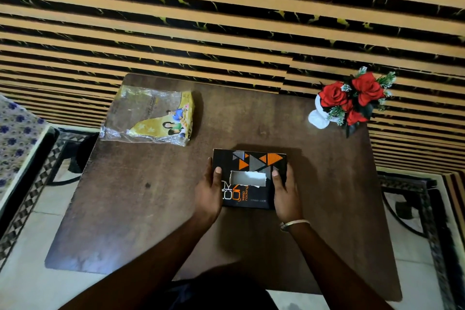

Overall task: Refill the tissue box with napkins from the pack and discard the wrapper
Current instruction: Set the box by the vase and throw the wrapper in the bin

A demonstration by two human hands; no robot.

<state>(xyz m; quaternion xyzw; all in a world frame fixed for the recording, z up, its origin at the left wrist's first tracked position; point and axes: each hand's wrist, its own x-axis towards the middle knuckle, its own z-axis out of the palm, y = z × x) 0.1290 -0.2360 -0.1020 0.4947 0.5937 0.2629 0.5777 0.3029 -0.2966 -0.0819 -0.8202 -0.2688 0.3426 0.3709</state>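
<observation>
A black tissue box [251,161] with orange and grey triangles lies flat on the brown table [141,209], its torn top slot showing white inside. My left hand [208,196] grips its left end, thumb resting on top. My right hand [285,194] grips its right end the same way. The clear and yellow plastic wrapper [148,114] lies crumpled at the table's far left, apart from both hands, and looks flat.
A white vase with red artificial roses [352,100] stands at the table's far right corner. A striped black and tan wall runs behind the table. A patterned cloth [15,133] lies at the left edge. Black metal frames stand on the floor on both sides.
</observation>
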